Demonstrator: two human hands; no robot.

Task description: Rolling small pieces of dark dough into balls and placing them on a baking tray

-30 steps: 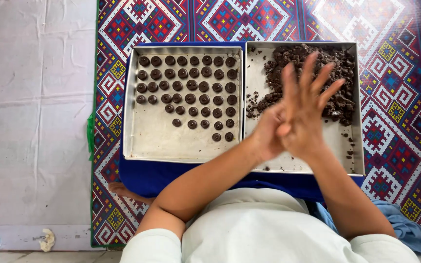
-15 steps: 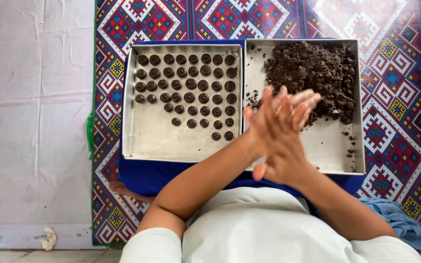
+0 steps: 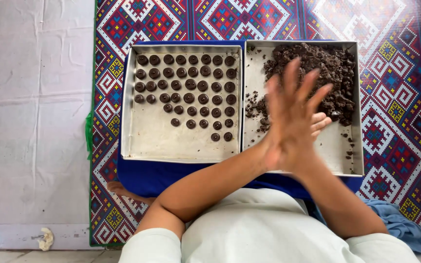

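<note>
The person's left hand and right hand are pressed palm to palm above the right metal tray, fingers stretched out and spread; the left lies on top and hides most of the right, of which only some fingertips show. Whether anything sits between the palms cannot be told, as motion blur and the overlap hide it. Beneath them the right tray holds a heap of dark brown crumbly dough piled toward its far corner, with loose crumbs scattered on the bare metal. Just beside it, touching edge to edge, the left metal tray carries rows of small dark round pieces filling its far half. Both trays rest on a blue cloth over a patterned mat
</note>
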